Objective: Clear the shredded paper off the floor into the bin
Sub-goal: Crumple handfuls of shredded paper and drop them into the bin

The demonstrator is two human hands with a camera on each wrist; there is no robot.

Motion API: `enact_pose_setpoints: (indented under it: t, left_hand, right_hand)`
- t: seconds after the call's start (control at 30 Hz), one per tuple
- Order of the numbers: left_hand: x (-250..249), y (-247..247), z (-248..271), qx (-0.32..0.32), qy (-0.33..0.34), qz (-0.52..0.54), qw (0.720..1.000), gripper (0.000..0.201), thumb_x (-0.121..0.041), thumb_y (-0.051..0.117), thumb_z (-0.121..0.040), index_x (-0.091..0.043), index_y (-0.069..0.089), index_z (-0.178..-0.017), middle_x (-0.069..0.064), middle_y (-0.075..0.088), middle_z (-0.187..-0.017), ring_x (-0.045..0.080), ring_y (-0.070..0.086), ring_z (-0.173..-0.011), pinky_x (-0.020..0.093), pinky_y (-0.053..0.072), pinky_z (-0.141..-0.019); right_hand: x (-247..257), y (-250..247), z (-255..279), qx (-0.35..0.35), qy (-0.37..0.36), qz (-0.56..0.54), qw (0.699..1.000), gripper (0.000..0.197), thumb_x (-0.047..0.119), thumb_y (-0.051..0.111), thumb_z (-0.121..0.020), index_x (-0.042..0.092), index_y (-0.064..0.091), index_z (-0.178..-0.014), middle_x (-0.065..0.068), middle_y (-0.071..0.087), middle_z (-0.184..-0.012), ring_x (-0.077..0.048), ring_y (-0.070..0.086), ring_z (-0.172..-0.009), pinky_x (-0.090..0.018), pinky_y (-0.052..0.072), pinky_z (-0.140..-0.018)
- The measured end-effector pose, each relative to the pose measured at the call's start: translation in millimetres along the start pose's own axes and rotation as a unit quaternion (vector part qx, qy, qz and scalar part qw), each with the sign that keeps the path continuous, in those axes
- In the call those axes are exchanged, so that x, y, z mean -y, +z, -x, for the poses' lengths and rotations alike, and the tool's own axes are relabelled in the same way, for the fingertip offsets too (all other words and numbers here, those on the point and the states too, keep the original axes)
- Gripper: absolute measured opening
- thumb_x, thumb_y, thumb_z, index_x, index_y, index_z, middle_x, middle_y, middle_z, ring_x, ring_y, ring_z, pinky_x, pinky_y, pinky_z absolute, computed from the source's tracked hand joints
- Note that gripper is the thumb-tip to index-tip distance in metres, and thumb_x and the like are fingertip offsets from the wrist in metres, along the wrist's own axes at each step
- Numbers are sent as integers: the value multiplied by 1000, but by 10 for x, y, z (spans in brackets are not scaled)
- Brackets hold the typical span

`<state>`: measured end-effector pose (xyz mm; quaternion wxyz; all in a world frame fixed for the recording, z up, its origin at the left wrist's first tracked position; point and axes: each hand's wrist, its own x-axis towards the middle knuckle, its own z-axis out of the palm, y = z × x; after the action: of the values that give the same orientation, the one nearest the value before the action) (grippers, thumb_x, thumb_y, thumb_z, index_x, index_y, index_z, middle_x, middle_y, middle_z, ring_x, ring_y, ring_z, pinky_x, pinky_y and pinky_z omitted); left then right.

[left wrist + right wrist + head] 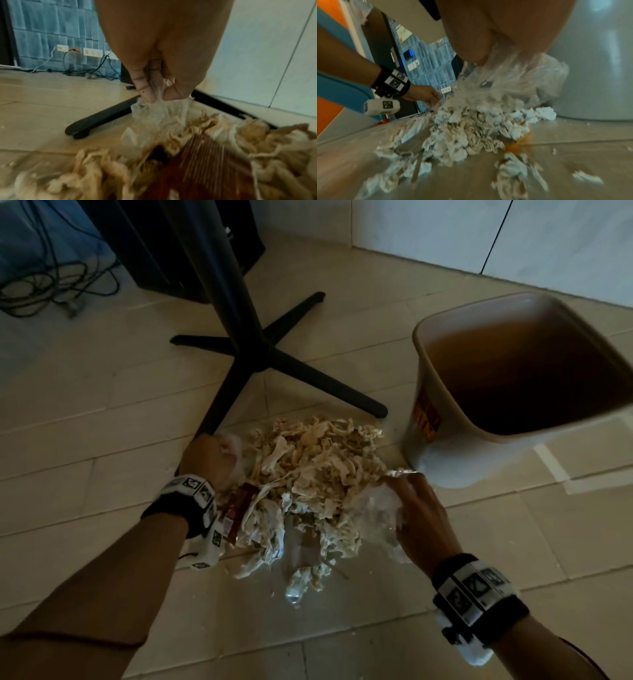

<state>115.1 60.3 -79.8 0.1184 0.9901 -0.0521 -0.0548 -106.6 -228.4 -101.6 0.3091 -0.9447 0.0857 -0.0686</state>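
The shredded paper (308, 474) is heaped on the floor (102, 422) at the frame's centre, just beside the bin (445, 440) at the right; a clear plastic sheet (522, 75) is pinched at one edge by the left hand (209, 460) and gripped at the other by the right hand (421, 515); the sheet may tear or sag if lifted, since the strips are loose, and strands at the lower edge could be left behind; whether the plastic runs beneath the whole heap is hidden; the red item (236, 515) among the strips cannot be identified.
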Motion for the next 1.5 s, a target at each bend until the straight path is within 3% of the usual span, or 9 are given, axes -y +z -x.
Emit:
enact_pose_setpoints:
  t: [0.13, 0.27, 0.47, 0.73, 1.0, 1.1, 1.27, 1.37, 1.5]
  left_hand:
    - [-139, -335, 308, -91, 27, 99, 991, 8, -10, 64, -83, -6, 68, -89, 17, 67, -95, 35, 63, -87, 38, 53, -75]
    - [-610, -551, 915, -81, 94, 201, 972, 9, -4, 62, -83, -12, 58, -80, 4, 58, -78, 11, 53, -66, 8, 40, -53]
    - [-1216, -431, 1700, -4, 251, 268, 930, 11, -7, 66, -79, -14, 60, -85, -4, 56, -86, 7, 54, -73, 15, 47, -62]
    - [-1444, -407, 1977, 69, 206, 424, 879, 32, -22, 76, -82, -23, 56, -107, -6, 70, -95, 6, 70, -88, 35, 61, -73]
    - [-1414, -491, 2165, 95, 339, 264, 898, 72, -58, 73, -76, -50, 36, -137, -24, 23, -152, 5, 22, -143, 29, 33, -111]
    - [-1475, -457, 2179, 83, 324, 320, 887, 56, -44, 75, -81, -40, 51, -131, -11, 44, -137, 6, 50, -123, 31, 53, -95]
    - [-1637, -538, 2042, 9, 312, 312, 898, 12, -14, 73, -83, -21, 72, -92, -11, 62, -80, -1, 58, -73, 12, 43, -64]
    - [-1799, -648, 2014, 35, 289, 321, 901, 17, -15, 69, -85, -24, 67, -99, -10, 65, -86, 0, 63, -80, 13, 51, -66]
    - [-1944, -759, 1992, 38, 298, 350, 887, 39, -23, 76, -79, -30, 52, -110, -4, 59, -104, 14, 62, -93, 32, 61, -65]
  right_hand:
    - [146, -132, -35, -34, 18, -46, 998, 30, -14, 49, -83, 10, 67, -85, -5, 56, -94, -27, 57, -84, -26, 47, -71]
    - [462, -337, -66, -13, 147, -192, 970, 20, 19, 47, -99, 9, 53, -82, -2, 51, -83, -22, 49, -77, -20, 38, -65]
    - [738, -424, -129, 64, 306, -447, 838, 106, 84, 63, -57, 20, 44, -140, -5, 56, -129, -26, 55, -120, -56, 44, -103]
    - [902, -712, 168, 194, 135, -587, 774, 35, 7, 66, -90, -11, 56, -118, -37, 60, -118, -48, 60, -111, -60, 47, -99]
    - [861, -968, 204, 46, 230, -651, 722, 23, -6, 43, -91, 5, 54, -109, -16, 62, -91, -23, 67, -73, -33, 57, -60]
    - [884, -1016, 220, 34, 234, -682, 693, 19, -5, 43, -90, 12, 52, -89, -9, 58, -80, -17, 63, -63, -31, 53, -57]
    - [927, -998, 346, 98, 228, -621, 744, 16, 19, 53, -92, 11, 60, -104, -16, 68, -99, -29, 66, -87, -41, 55, -80]
    - [928, -1156, 367, 152, 176, -593, 771, 33, 26, 66, -89, 12, 61, -119, -14, 69, -118, -32, 65, -110, -50, 54, -93]
    - [941, -1411, 326, 99, 121, -565, 810, 31, 6, 67, -85, 7, 58, -115, -14, 72, -104, -34, 70, -97, -45, 60, -79]
